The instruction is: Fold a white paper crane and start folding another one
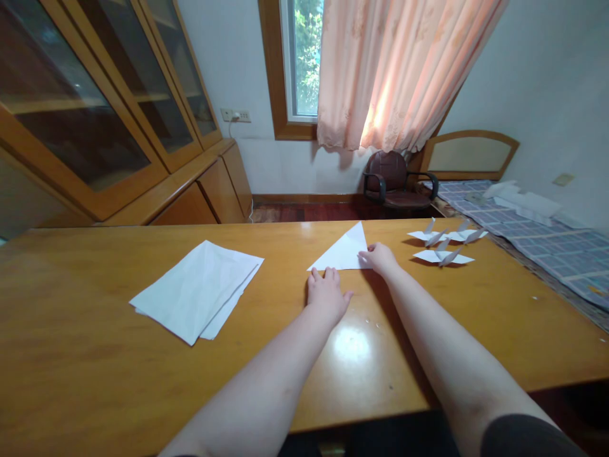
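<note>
A white sheet of paper folded into a triangle [343, 251] lies on the wooden table, its tip pointing away from me. My right hand [379, 259] pinches the paper's right side between thumb and fingers. Along the near edge, towards the left corner, rest the fingertips of my left hand [327, 295]; its fingers are apart, the thumb stretched out to the right, and it grips nothing. Several folded paper cranes [443, 257] stand on the table to the right of my right hand.
A stack of white paper sheets [197, 289] lies on the table [76, 304] at the left. Beyond the table are a glass-door cabinet [118, 95], a brown armchair [392, 181] and a bed [533, 222] at the right.
</note>
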A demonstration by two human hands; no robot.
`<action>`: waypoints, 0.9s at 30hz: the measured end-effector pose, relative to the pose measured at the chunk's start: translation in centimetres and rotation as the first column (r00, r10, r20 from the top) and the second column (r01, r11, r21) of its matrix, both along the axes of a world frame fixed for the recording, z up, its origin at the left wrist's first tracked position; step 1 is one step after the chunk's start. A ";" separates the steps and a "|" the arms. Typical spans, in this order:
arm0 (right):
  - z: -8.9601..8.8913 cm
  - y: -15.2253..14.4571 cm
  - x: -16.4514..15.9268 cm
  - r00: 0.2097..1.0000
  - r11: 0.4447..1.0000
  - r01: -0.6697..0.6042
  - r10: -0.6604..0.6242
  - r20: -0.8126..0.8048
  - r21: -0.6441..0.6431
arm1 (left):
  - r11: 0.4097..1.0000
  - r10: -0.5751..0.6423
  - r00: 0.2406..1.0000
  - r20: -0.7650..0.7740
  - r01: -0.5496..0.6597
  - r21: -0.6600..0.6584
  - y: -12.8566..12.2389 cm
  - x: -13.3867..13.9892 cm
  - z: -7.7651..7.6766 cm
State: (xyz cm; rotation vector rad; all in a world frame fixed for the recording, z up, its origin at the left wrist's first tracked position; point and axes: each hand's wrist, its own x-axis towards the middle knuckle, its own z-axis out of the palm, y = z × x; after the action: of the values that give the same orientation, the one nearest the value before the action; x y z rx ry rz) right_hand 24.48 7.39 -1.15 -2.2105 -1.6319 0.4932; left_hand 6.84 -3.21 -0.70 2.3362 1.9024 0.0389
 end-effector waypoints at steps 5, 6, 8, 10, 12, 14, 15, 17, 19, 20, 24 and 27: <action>0.2 -0.3 1.1 0.998 0.997 -0.003 -0.001 -0.055 -0.073 | 1.000 -0.007 1.000 -0.008 0.007 -0.021 0.1 -0.1 -0.2; 0.1 -0.3 1.1 0.996 0.998 0.019 -0.024 -0.084 -0.055 | 1.000 -0.008 1.000 -0.007 0.008 -0.019 0.1 -0.1 -0.2; -0.2 -0.2 1.2 0.986 0.997 0.077 -0.077 -0.149 -0.009 | 1.000 -0.009 1.000 -0.006 0.009 -0.011 0.1 -0.1 -0.2; -0.6 -0.1 1.3 0.975 0.994 0.106 -0.101 -0.200 0.016 | 1.000 -0.009 1.000 -0.007 0.009 -0.007 0.0 -0.1 -0.2; -0.7 -0.1 1.4 0.969 0.996 0.087 -0.083 -0.234 0.003 | 1.000 -0.006 1.000 -0.005 0.006 0.000 0.0 -0.1 -0.1; -0.5 -0.3 1.4 0.967 0.998 0.057 -0.058 -0.248 -0.011 | 1.000 -0.004 1.000 -0.003 0.004 0.009 -0.1 -0.1 -0.1; -0.4 -0.5 1.4 0.968 0.999 0.044 -0.047 -0.245 -0.015 | 1.000 -0.002 1.000 -0.003 0.002 0.011 -0.1 -0.1 -0.1; -0.1 -0.8 1.4 0.975 1.000 0.015 -0.020 -0.220 -0.025 | 1.000 -0.002 1.000 -0.005 0.002 0.013 0.0 -0.1 -0.1; 0.2 -1.0 1.5 0.983 0.999 -0.028 0.019 -0.185 -0.044 | 1.000 -0.003 1.000 -0.005 0.003 0.015 0.0 -0.2 -0.2; 0.2 -1.1 1.5 0.985 0.998 -0.044 0.035 -0.170 -0.050 | 1.000 -0.005 1.000 -0.003 0.005 0.023 -0.1 -0.2 -0.3; 0.3 -1.2 1.6 0.990 0.996 -0.073 0.066 -0.121 -0.055 | 0.998 0.006 1.000 0.016 -0.007 0.066 -0.2 -0.4 -0.4; 0.2 -1.2 1.5 0.992 0.996 -0.080 0.074 -0.106 -0.050 | 0.996 0.013 1.000 0.014 -0.014 0.089 0.0 -0.7 -0.5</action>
State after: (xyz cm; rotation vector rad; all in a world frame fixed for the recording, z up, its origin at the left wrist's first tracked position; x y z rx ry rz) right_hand 26.01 6.19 -0.91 -2.1273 -1.6722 0.6698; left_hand 6.19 -3.23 -1.18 2.3728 1.9487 0.1433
